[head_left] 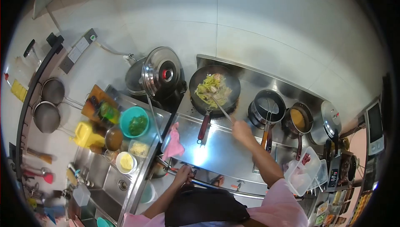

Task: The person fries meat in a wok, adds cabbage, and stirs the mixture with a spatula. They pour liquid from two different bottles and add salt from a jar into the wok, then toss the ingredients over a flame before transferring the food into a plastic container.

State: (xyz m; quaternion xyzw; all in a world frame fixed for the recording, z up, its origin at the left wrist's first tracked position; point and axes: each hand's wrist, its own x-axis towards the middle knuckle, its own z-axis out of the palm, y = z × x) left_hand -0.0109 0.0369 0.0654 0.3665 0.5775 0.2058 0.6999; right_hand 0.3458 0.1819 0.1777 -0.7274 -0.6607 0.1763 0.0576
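Observation:
A dark wok (215, 110) sits at the back of the steel stove, with green and pale chopped food (213, 89) in it. My right hand (243, 131) is closed round the handle of a long metal spatula (223, 109), whose head rests in the food. The wok's dark red handle (203, 127) points toward me, untouched. My left hand (183, 174) is low at the stove's front rail, its fingers bent; whether they hold anything is too small to tell. Just above it a pink cloth (174, 142) lies over the stove's front left corner.
Pots (267, 107) and a pan of brown liquid (297, 120) stand right of the wok. A large lidded pot (161, 72) is behind left. Left are a teal bowl of greens (134, 121), a white bowl (126, 162) and a sink (108, 177). Clear plastic containers (303, 170) are at right.

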